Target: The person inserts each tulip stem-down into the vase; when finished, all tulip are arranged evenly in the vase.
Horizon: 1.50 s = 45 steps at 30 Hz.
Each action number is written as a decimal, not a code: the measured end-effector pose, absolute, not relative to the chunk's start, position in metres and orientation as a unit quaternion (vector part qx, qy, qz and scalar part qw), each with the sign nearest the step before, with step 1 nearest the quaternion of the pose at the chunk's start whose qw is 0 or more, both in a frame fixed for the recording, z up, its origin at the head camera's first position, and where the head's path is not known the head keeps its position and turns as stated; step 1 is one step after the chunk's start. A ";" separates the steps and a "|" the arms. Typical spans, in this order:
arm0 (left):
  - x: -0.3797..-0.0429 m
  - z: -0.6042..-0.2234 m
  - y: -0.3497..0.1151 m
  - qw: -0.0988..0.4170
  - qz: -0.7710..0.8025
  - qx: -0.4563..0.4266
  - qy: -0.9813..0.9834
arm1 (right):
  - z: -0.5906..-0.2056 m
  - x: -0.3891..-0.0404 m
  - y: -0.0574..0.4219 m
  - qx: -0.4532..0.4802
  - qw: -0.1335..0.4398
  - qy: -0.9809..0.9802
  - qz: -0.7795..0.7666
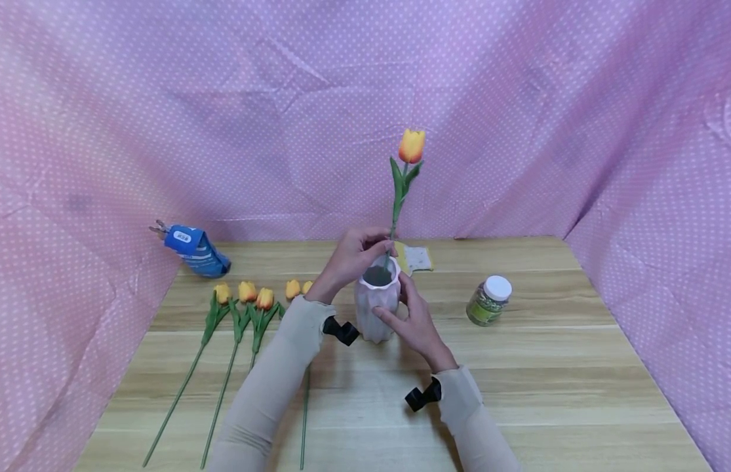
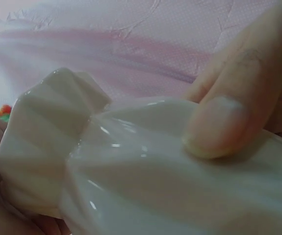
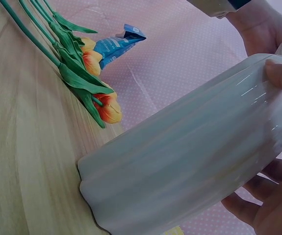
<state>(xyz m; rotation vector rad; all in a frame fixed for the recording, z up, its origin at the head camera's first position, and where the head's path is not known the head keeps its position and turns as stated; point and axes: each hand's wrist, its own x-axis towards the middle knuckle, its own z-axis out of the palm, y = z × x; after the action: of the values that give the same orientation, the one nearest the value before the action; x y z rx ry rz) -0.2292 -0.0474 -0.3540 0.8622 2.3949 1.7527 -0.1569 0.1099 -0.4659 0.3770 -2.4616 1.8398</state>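
A pale ribbed vase (image 1: 372,314) stands upright on the wooden table, its inside showing dark greyish green at the mouth. Thumb and fingers of my left hand (image 1: 358,257) pinch the stem of an orange-yellow tulip (image 1: 412,146) just above the rim. The stem's lower end goes down into the mouth; the bloom rises above. On the vase's right side, my right hand (image 1: 417,324) grips the body, thumb in front and fingers around the back. Close up in the left wrist view, the glossy vase (image 2: 145,161) has a wavy neck; the right wrist view shows its base (image 3: 111,196) on the tabletop.
Several tulips (image 1: 265,299) lie on the table at the left, partly behind the left sleeve. Farther back is a blue packet (image 1: 202,255). A white-lidded jar (image 1: 489,301) stands at right. A yellow-and-white packet (image 1: 418,257) lies behind the vase, before the pink dotted cloth (image 1: 489,118).
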 end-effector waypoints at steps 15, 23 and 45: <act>-0.228 -0.353 -0.050 0.074 0.515 0.335 0.785 | -0.468 -0.159 0.110 0.130 0.034 -0.797 0.589; -0.228 -0.356 -0.051 0.096 0.527 0.345 0.771 | -0.467 -0.158 0.110 0.136 0.040 -0.797 0.587; -0.224 -0.337 -0.091 0.078 0.565 0.265 0.778 | -0.466 -0.157 0.110 0.130 0.036 -0.795 0.591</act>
<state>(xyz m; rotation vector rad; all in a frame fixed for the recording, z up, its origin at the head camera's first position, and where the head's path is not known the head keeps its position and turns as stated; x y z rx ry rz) -0.2239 -0.0912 -0.3369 0.7927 2.3299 1.6918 -0.1575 0.1097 -0.4660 0.3990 -2.4417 1.8156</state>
